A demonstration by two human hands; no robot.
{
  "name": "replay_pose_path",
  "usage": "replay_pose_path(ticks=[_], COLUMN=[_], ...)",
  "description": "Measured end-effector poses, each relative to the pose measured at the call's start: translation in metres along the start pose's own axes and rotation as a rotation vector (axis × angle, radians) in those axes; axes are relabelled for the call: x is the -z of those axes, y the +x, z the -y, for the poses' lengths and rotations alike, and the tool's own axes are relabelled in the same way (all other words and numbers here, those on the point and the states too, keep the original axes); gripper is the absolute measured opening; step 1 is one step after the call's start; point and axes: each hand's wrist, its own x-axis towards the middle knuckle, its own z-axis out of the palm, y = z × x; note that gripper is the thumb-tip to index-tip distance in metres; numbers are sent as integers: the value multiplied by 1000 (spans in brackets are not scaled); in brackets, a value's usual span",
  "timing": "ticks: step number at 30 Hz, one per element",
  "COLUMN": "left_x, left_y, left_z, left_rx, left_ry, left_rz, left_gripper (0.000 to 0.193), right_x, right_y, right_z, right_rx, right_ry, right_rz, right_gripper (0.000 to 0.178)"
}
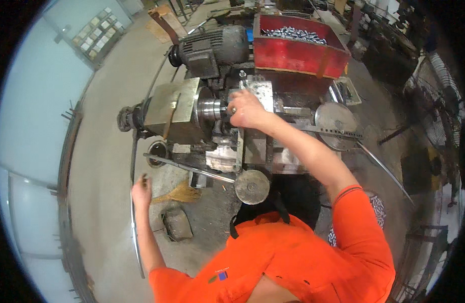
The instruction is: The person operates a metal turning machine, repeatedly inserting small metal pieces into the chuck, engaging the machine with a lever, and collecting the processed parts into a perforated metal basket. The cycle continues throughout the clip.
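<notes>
While my right fingers [238, 96] pinch a small metal part [234, 110] beside the steel spindle [209, 108], I judge it light, rigid, perhaps oily, best gripped by its sides; whether my left fingers [138, 188] hold anything, I cannot tell.

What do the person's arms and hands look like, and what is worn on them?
Both sleeves are short and orange; the right one has a thin dark line near its hem. Below them the forearms are bare. The left hand and right hand wear no gloves.
</notes>
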Motion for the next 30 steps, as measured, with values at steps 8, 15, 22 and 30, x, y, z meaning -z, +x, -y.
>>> replay_pose_path(ticks=[8, 15, 22, 30], left_x=[9, 9, -7, -6], left_y=[-54, -46, -78, -78], left_z=[94, 73, -24, -14], left_rx=[398, 511, 617, 600], left_ry=[348, 264, 210, 197], left_rz=[-114, -122, -74, -79], left_gripper=[44, 48, 47, 40], right_x=[-23, -29, -24, 87], right_y=[32, 43, 42, 30], right_z=[17, 11, 12, -24], right_rx=[-95, 8, 24, -166], right_ry=[-79, -45, -80, -286], right_rz=[196, 165, 187, -55], right_gripper=[27, 26, 25, 30])
